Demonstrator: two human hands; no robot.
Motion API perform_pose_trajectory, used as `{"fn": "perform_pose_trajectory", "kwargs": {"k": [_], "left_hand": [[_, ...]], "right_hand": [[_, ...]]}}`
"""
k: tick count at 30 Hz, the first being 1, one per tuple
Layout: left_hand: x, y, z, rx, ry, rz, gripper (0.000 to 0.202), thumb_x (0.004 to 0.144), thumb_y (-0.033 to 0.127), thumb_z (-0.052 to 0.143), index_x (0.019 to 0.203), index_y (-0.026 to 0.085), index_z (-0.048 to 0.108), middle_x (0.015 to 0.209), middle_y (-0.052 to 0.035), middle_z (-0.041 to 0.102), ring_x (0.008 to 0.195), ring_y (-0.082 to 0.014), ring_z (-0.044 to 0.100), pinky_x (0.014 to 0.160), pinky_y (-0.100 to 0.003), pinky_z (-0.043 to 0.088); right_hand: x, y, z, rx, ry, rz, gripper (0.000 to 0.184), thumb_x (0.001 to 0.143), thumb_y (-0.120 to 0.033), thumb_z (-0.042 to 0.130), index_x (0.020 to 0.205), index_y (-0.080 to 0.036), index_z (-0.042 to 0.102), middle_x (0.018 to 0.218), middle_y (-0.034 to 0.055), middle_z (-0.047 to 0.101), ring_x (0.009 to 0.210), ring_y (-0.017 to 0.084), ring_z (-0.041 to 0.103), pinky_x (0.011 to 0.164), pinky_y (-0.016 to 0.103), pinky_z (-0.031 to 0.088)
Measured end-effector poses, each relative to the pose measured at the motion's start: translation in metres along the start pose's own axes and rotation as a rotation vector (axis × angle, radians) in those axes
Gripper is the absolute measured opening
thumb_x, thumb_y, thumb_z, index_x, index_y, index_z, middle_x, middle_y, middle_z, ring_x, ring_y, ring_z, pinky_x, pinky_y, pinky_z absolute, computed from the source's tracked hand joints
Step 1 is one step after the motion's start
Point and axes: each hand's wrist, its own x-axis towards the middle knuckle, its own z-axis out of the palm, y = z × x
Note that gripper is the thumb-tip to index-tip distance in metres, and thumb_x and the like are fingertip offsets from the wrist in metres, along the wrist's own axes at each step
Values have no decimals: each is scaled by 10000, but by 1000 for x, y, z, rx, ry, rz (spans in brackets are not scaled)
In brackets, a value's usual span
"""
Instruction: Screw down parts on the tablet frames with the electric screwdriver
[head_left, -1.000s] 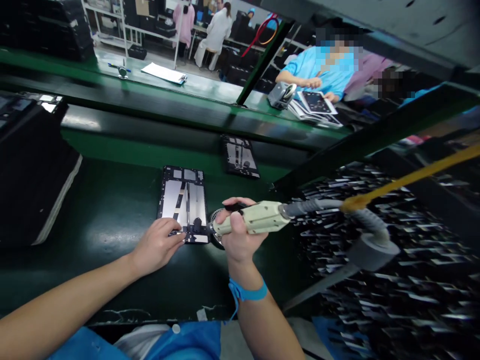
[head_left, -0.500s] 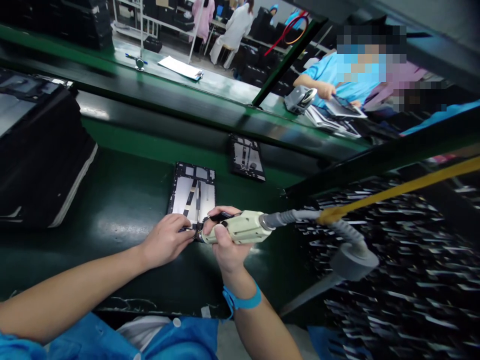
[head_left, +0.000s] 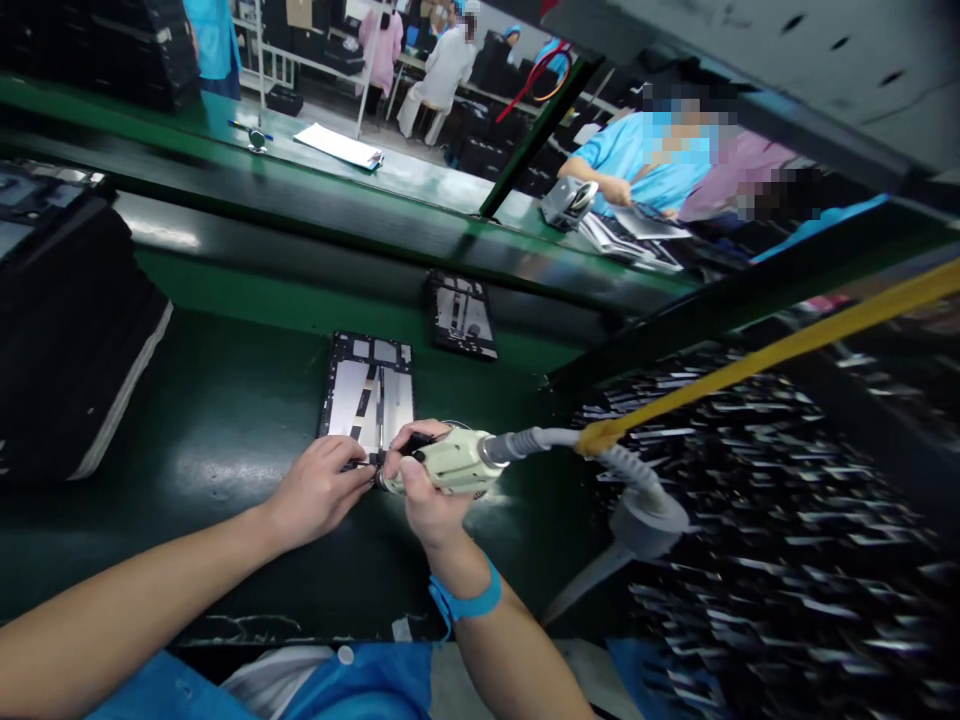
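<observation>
My right hand (head_left: pixel 431 500) is wrapped round a pale green electric screwdriver (head_left: pixel 459 462), its nose pointing left and its cable leaving at the right. Below it lies a flat device housing (head_left: pixel 349 395), black-rimmed with silvery plates and a dark ribbon strip, on the green bench. My left hand (head_left: pixel 319 492) is at the housing's near edge, its fingers pressed together close to the screwdriver's nose. What those fingers pinch, if anything, is hidden. The screwdriver's tip and the housing's near right corner are covered by my hands.
A second housing (head_left: pixel 463 315) lies further back on the bench. At left stands a tall dark stack (head_left: pixel 71 340); at right, many dark parts in rows (head_left: pixel 765 520). A yellow strap (head_left: pixel 750 360) holds the cable. Across a ledge, a co-worker (head_left: pixel 630 145) handles flat panels.
The view has shifted, so the bench and its things sit further left. The screwdriver is more tilted, its rear nearer the camera. Another person in blue shows at upper left. Both hands keep their places.
</observation>
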Motion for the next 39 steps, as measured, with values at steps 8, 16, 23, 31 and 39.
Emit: {"fn": "perform_pose_trajectory", "kwargs": {"k": [8, 16, 23, 31, 39], "left_hand": [[-3, -1, 2, 19, 18, 21, 193, 1005, 163, 575, 1131, 174, 721, 1102, -121, 671, 1060, -254, 628, 888, -435, 561], [-4, -3, 0, 36, 16, 35, 209, 1000, 161, 582, 1153, 192, 721, 1121, -119, 682, 1070, -257, 643, 899, -436, 579], [-3, 0, -2, 27, 17, 23, 212, 999, 155, 578, 1146, 183, 728, 1129, -119, 690, 1086, -262, 646, 911, -439, 579], [-3, 0, -3, 15, 24, 30, 209, 1003, 152, 577, 1151, 183, 720, 1126, -118, 691, 1087, -260, 647, 917, -438, 579], [-3, -1, -3, 4, 8, 28, 226, 1005, 150, 566, 1173, 186, 711, 1149, -124, 686, 1113, -266, 643, 932, -452, 580]], "right_hand": [[44, -9, -45, -125, 430, -138, 180, 869, -306, 685, 994, -197, 617, 823, -7, 666, 475, 108, 596, 486, 274, 508], [48, 12, -59, -255, 433, -70, 215, 858, -318, 730, 976, -168, 633, 799, 5, 689, 483, 106, 595, 509, 269, 510], [48, 14, -60, -265, 436, -44, 221, 865, -321, 727, 987, -163, 632, 825, 15, 694, 488, 103, 598, 516, 267, 517], [46, 17, -60, -240, 428, -24, 233, 858, -324, 742, 998, -167, 642, 823, 6, 690, 494, 100, 596, 507, 256, 505], [46, 18, -58, -236, 427, -6, 256, 833, -331, 752, 990, -160, 645, 734, -8, 677, 486, 114, 593, 503, 263, 507]]}}
